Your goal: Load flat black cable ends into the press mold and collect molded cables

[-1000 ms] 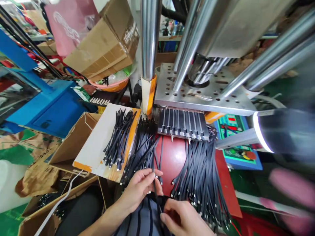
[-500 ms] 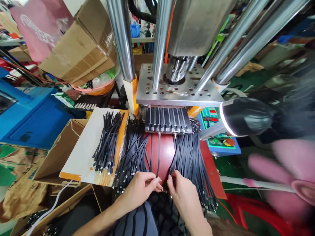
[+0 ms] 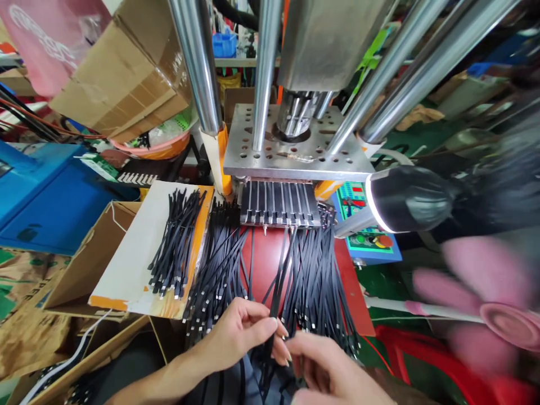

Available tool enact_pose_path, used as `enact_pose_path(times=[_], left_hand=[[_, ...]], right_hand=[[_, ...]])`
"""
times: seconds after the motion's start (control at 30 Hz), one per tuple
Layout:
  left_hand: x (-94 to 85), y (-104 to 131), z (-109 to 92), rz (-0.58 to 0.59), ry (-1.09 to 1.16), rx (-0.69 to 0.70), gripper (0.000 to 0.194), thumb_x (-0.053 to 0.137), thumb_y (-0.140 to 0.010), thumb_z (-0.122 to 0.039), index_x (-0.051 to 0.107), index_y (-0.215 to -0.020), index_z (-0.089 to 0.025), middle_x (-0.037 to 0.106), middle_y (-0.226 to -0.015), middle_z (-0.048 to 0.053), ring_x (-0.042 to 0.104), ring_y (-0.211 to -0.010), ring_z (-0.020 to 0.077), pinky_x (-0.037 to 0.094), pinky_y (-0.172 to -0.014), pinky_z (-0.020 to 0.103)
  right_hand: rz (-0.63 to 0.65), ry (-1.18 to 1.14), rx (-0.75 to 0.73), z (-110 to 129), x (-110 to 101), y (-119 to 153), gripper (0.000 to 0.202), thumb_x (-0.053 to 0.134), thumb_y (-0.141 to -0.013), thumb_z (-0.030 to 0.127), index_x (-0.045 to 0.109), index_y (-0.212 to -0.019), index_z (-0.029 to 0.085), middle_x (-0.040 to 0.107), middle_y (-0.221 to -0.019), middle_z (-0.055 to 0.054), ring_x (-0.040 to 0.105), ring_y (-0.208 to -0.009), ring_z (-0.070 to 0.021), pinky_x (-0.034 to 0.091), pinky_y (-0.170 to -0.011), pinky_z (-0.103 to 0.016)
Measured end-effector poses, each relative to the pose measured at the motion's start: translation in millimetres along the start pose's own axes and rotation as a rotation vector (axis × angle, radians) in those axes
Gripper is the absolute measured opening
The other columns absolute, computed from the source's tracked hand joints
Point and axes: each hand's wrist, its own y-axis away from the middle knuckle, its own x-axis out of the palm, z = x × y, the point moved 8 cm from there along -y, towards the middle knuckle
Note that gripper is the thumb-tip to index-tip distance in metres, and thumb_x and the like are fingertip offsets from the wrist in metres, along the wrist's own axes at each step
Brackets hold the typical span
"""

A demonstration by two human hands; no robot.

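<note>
Black flat cables [image 3: 275, 301] run from the front of a metal mold block [image 3: 280, 205] down into my left hand [image 3: 248, 332]. Its thumb and fingers are closed on a few of them, and their lower ends hang toward my lap. My right hand [image 3: 333, 368] is low and close by, its index finger near my left fingertips. Its thumb and index finger look apart, the other fingers are bent and partly hidden, and I see nothing held. A thick bundle of black cables [image 3: 318, 275] with metal plug ends lies on the red surface [image 3: 264, 247], right of my left hand.
Another cable bundle [image 3: 219, 259] lies to the left, and more cables [image 3: 177, 242] rest on a white board [image 3: 130, 247]. The press plate [image 3: 295, 163] hangs above the mold. A lamp [image 3: 405, 197] and a spinning pink fan [image 3: 485, 304] stand at the right.
My right hand has left the right-hand bundle and moved down toward my left fingers. My left hand had one cable and now has a few. The view has shifted slightly.
</note>
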Motion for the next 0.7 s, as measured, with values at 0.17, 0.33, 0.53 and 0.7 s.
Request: enact_pose_path(times=[0.17, 0.33, 0.53, 0.7], left_hand=[[1.6, 5, 2, -0.014, -0.470, -0.051, 0.041, 0.061, -0.099, -0.047, 0.081, -0.090, -0.013, 0.083, -0.091, 0.011, 0.079, -0.087, 0.0251, 0.060, -0.084, 0.032], [-7.0, -10, -60, -0.137, -0.695, 0.188, 0.034, 0.064, -0.098, -0.036, 0.072, -0.126, -0.019, 0.079, -0.111, 0.006, 0.073, -0.100, 0.0214, 0.056, -0.093, 0.030], [0.6, -31, -121, -0.133, -0.778, 0.494, 0.031, 0.062, -0.101, -0.041, 0.081, -0.096, -0.018, 0.076, -0.096, 0.007, 0.071, -0.090, 0.0193, 0.055, -0.085, 0.029], [-2.0, -31, -122, -0.118, -0.742, 0.416, 0.026, 0.063, -0.101, -0.036, 0.083, -0.099, -0.018, 0.080, -0.097, 0.007, 0.073, -0.088, 0.0191, 0.054, -0.084, 0.028]], right_hand=[[-0.345, -0.306, -0.158, 32, -29, -45, 0.043, 0.058, -0.096, 0.058, 0.061, -0.078, 0.019, 0.049, -0.064, 0.003, 0.048, -0.053, -0.0113, 0.041, -0.050, -0.021], [-0.421, -0.153, -0.280, 33, -20, -57, 0.046, 0.059, -0.099, 0.051, 0.053, -0.066, 0.019, 0.049, -0.066, 0.002, 0.046, -0.057, -0.0108, 0.038, -0.052, -0.022], [-0.453, -0.036, -0.395, 32, -18, -51, 0.032, 0.058, -0.102, 0.035, 0.067, -0.076, 0.019, 0.060, -0.075, -0.002, 0.057, -0.066, -0.0134, 0.045, -0.060, -0.023], [-0.595, -0.008, -0.480, 38, -36, -43, 0.016, 0.062, -0.100, 0.026, 0.077, -0.101, 0.022, 0.063, -0.078, -0.002, 0.057, -0.064, -0.0132, 0.047, -0.059, -0.023]])
